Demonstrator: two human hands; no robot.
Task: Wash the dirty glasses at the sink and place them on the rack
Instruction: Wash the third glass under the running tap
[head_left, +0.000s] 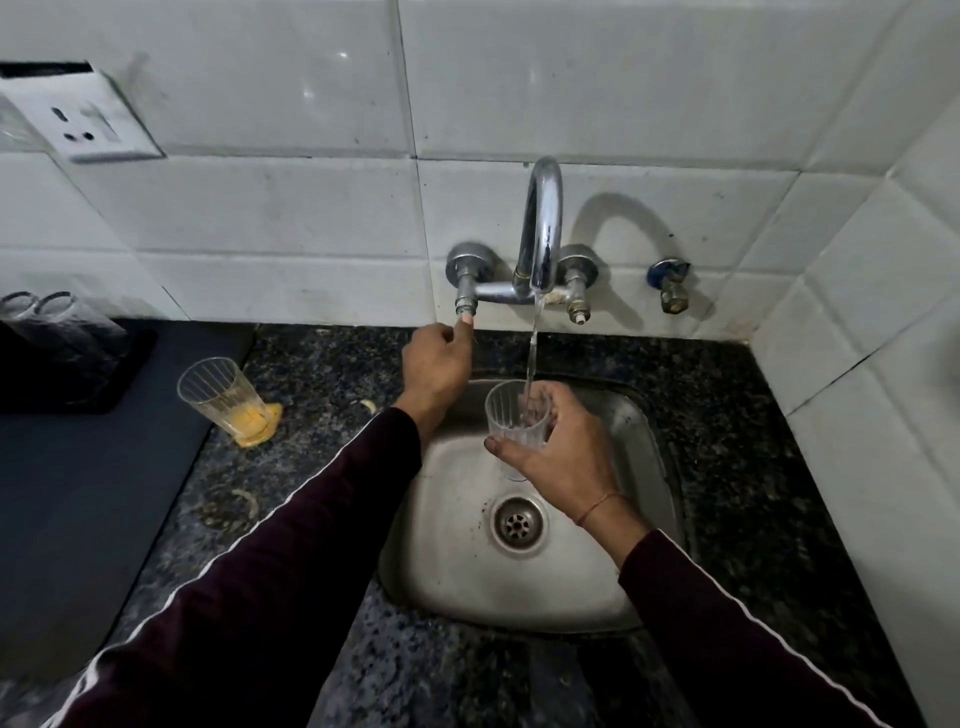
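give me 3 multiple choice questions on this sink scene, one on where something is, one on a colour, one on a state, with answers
1. Where does the glass with residue stand?
A. in the sink
B. on the counter left of the sink
C. on the wall socket

2. What colour is the residue in that glass?
A. yellow-orange
B. green
C. blue

3. What is the state of the tap?
A. off and dry
B. running into the glass held under it
C. taken off the wall

Answers:
1 B, it stands on the dark speckled counter, left of the sink.
2 A, a yellow-orange film lies at its bottom.
3 B, the water stream falls into the clear glass gripped by the right hand, while the left hand touches the left valve.
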